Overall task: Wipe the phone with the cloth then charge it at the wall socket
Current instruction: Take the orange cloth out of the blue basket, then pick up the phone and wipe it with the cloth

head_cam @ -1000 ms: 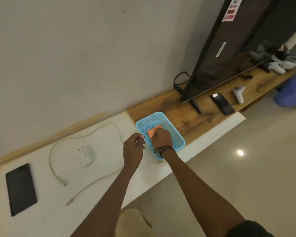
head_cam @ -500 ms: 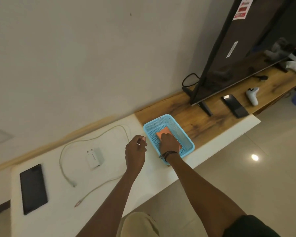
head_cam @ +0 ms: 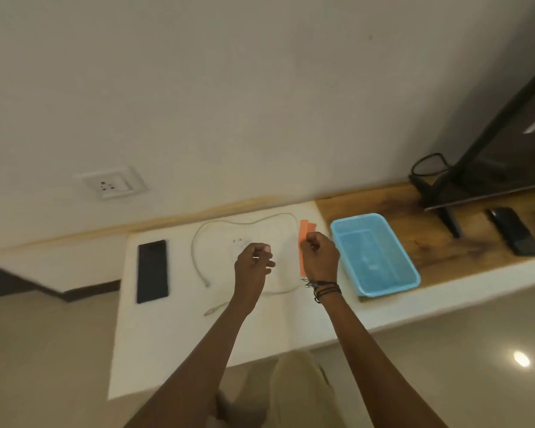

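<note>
Right hand (head_cam: 320,257) grips orange cloth (head_cam: 303,239), raised edge-on above white counter (head_cam: 167,335), just at 9 o'clock of blue basket (head_cam: 389,288). Left hand (head_cam: 254,264) hovers close at 9 o'clock of right, fingers loosely curled, holding nothing. Black phone (head_cam: 152,271) lies flat on counter, well off at 9 o'clock of both hands, untouched. White cable (head_cam: 198,242) loops between phone and hands. Wall socket (head_cam: 112,186) sits at 11 o'clock of phone.
</note>
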